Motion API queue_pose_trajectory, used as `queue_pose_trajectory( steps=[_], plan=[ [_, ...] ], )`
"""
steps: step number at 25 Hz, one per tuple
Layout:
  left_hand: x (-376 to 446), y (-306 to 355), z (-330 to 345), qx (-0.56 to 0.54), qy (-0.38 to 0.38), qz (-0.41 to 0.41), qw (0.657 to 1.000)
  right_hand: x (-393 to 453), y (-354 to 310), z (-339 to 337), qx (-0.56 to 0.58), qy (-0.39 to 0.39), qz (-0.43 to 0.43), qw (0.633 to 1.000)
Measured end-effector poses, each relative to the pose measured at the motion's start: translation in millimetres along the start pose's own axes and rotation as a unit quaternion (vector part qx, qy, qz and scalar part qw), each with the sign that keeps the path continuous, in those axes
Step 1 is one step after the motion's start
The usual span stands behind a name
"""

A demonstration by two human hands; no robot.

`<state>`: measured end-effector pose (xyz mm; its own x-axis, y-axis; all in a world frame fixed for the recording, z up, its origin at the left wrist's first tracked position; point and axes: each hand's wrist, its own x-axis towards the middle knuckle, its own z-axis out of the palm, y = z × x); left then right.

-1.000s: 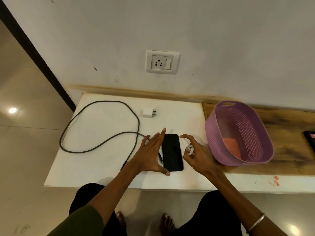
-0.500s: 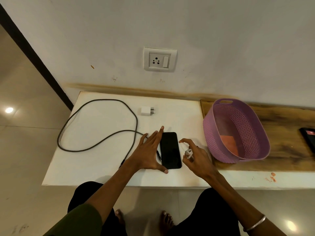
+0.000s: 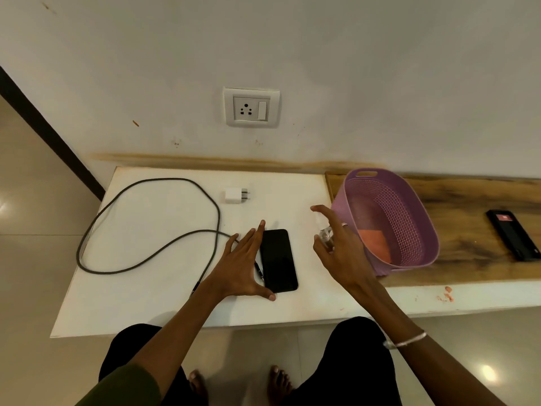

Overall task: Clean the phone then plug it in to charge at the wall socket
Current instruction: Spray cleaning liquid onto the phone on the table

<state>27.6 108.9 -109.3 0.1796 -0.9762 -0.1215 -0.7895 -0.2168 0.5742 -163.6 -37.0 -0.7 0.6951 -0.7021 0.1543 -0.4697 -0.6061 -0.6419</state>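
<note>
A black phone lies screen up on the white table. My left hand lies flat beside its left edge, fingers straight, thumb touching the phone's near corner. My right hand hovers right of the phone and grips a small clear spray bottle, index finger stretched out above it. A dark charging cable loops across the table's left half, its end hidden under my left hand. A white charger plug lies near the wall. The wall socket sits above the table.
A purple plastic basket with an orange cloth inside stands on the wooden shelf to the right, close to my right hand. Another dark device lies farther right. My legs and bare feet are below the table edge.
My right hand with the spray bottle has lifted and moved right, away from the phone toward the basket. The left hand stays beside the phone.
</note>
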Motion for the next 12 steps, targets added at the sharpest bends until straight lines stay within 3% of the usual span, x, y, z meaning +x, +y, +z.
queue_pose_trajectory(
  steps=[3,9,12],
  plan=[
    [-1.0,1.5,-1.9,0.007,-0.005,-0.002,1.000,2.2,-0.5,2.6,-0.107,-0.019,-0.008,0.994],
    [-2.4,2.9,-5.3,0.013,-0.016,0.003,1.000,5.5,7.8,12.1,-0.202,-0.070,-0.024,0.977],
    [-2.5,3.1,-5.6,0.016,-0.013,0.000,1.000,4.7,0.5,7.2,-0.095,-0.040,-0.003,0.995]
  ],
)
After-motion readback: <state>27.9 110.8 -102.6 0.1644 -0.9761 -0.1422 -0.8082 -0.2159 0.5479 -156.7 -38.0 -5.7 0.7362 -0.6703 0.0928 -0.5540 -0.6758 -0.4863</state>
